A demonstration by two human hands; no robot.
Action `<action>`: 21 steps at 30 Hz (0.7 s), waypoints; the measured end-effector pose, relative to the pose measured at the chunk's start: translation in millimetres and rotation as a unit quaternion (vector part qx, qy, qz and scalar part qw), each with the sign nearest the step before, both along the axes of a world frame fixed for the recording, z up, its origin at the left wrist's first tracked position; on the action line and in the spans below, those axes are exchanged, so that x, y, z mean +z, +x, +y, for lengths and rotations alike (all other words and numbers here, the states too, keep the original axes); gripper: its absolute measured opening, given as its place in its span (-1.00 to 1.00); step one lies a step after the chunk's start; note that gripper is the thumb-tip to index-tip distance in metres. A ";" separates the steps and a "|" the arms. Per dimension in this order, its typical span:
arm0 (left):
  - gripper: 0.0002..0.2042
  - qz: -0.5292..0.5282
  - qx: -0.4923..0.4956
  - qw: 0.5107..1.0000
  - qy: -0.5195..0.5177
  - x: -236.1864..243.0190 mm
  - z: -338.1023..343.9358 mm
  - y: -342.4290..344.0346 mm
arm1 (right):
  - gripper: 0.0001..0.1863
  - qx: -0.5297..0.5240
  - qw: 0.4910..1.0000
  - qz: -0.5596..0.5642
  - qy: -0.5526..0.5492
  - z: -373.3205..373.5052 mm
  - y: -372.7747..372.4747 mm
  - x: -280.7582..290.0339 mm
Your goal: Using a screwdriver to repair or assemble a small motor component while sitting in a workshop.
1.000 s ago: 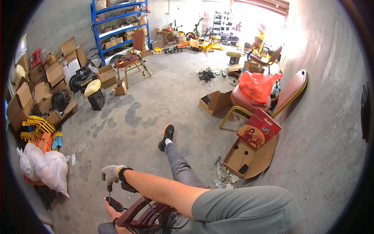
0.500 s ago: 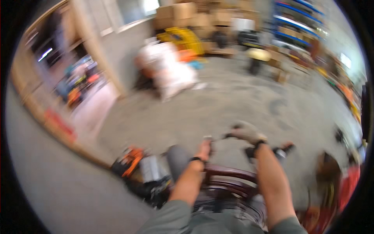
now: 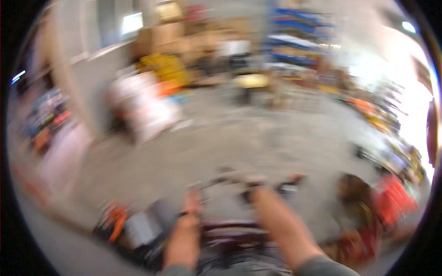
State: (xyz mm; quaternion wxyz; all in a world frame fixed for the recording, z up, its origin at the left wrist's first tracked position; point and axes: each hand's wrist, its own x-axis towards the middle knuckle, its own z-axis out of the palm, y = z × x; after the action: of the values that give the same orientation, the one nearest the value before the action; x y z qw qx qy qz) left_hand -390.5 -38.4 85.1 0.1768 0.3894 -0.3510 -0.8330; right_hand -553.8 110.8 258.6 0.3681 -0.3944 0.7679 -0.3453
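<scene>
Motion blur smears both hands. My left hand (image 3: 193, 198) is low in the centre, above a curved maroon wooden frame (image 3: 232, 226); its fingers and anything held are too blurred to make out. My right hand (image 3: 246, 179), in a pale glove with a dark band at the wrist, is just to the right and slightly farther forward. A thin dark shape lies by its fingers, too smeared to identify. Dark legs and a shoe show around the frame.
Orange and black items (image 3: 117, 221) lie at lower left, a doorway beyond. Behind are white sacks (image 3: 147, 112), yellow parts (image 3: 163, 69), cardboard boxes (image 3: 168, 37) and blue shelving (image 3: 294, 18). A red bag (image 3: 391, 200) and chair (image 3: 352, 188) are at right, near a bright opening.
The view swung sharply left from a second ago, then partway back right, bringing the bright opening into view. Both hands now appear lower in the picture, still near the maroon frame.
</scene>
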 end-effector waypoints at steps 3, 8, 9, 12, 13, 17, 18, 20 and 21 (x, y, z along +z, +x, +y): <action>-0.57 0.020 -0.032 0.997 0.070 8.2 15.6 -1.6 | -0.45 -0.090 0.990 0.107 0.001 17.7 5.1 2.9; -0.56 -0.082 -0.012 0.995 -0.062 9.8 3.2 -1.4 | -0.69 0.055 0.990 0.126 0.043 10.4 -2.2 9.9; -0.56 -0.085 -0.011 0.995 -0.046 4.0 3.1 -3.1 | -0.61 -0.097 0.994 -0.051 0.031 12.0 -5.2 2.3; -0.56 -0.064 0.017 0.997 -0.034 2.7 -3.8 -5.8 | -0.56 -0.041 0.999 0.005 -0.030 10.3 -12.6 -7.4; -0.56 -0.075 0.016 0.996 -0.033 5.2 -3.8 -4.4 | -0.56 -0.038 0.998 0.003 -0.054 11.1 -10.4 -8.4; -0.57 -0.067 0.001 0.997 -0.037 18.8 2.2 -1.7 | -0.59 -0.039 0.999 -0.011 -0.014 12.2 -5.2 -0.4; -0.57 -0.055 -0.005 0.998 -0.029 21.0 2.6 -1.1 | -0.57 -0.045 0.997 -0.053 0.032 10.6 -4.9 0.8; -0.58 -0.049 -0.009 0.998 -0.047 21.7 1.7 -0.9 | -0.58 -0.008 0.999 0.006 0.042 5.8 -8.3 1.1; -0.58 -0.039 -0.018 0.997 -0.056 20.6 0.3 -1.4 | -0.58 0.031 0.995 0.064 0.073 4.1 -10.0 -0.6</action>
State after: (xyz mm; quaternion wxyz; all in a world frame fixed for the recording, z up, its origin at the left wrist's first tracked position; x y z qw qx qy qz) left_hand -391.9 -38.2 105.6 0.1692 0.4045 -0.4110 -0.7992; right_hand -563.9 114.8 258.1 0.3568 -0.4113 0.8005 -0.2506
